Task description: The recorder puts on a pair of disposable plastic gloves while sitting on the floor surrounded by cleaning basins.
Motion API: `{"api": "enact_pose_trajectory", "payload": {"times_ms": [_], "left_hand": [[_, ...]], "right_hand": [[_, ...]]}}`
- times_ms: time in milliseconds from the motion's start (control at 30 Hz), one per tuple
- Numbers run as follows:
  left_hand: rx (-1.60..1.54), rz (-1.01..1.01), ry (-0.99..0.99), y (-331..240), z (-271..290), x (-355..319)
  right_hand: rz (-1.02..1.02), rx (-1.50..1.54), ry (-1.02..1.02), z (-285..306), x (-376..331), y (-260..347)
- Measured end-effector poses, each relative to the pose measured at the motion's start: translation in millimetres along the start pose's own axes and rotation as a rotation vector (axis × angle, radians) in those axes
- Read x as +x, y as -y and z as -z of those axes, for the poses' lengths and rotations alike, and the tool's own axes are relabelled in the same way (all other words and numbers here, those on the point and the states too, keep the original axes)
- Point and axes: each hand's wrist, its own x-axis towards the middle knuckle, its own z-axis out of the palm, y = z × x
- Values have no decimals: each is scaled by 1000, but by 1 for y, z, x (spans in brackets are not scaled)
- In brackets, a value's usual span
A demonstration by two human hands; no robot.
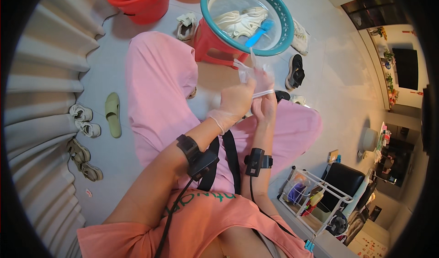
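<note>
My left hand [233,103], in a thin clear glove, closes on the edge of a second clear disposable glove [247,75]. That second glove is partly over my right hand [263,100], its rolled white cuff stretched across the palm and its loose fingers sticking up. Inside it, my right fingers point away from me and look stretched out, though the plastic blurs them. Just beyond my hands, a teal-rimmed basin [208,18] holds a pair of white shoes [238,24] and a blue brush [259,34]. Under the basin stands a red stool [212,47].
Loose shoes lie around the basin, including a black shoe [296,72] at its right. A red bucket [141,11] stands at the far left. A green slipper [112,115] lies beside my left knee. At the lower right stands a white wire rack [315,185].
</note>
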Motion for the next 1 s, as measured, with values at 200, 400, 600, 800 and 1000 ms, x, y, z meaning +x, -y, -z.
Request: {"api": "enact_pose_trajectory", "payload": {"times_ms": [200, 400, 600, 800, 1000], "left_hand": [[-16, -209, -210, -19, 0, -3], [-24, -212, -223, -31, -1, -1], [24, -273, -210, -34, 4, -2], [-20, -317, -242, -39, 7, -3], [-29, -324, -265, -40, 9, -2]], "right_hand": [[-33, -115, 135, -13, -7, 25], [9, -165, 103, -14, -12, 33], [13, -151, 197, -19, -18, 36], [20, -105, 225, -21, -20, 38], [79, -72, 176, -22, -21, 38]]}}
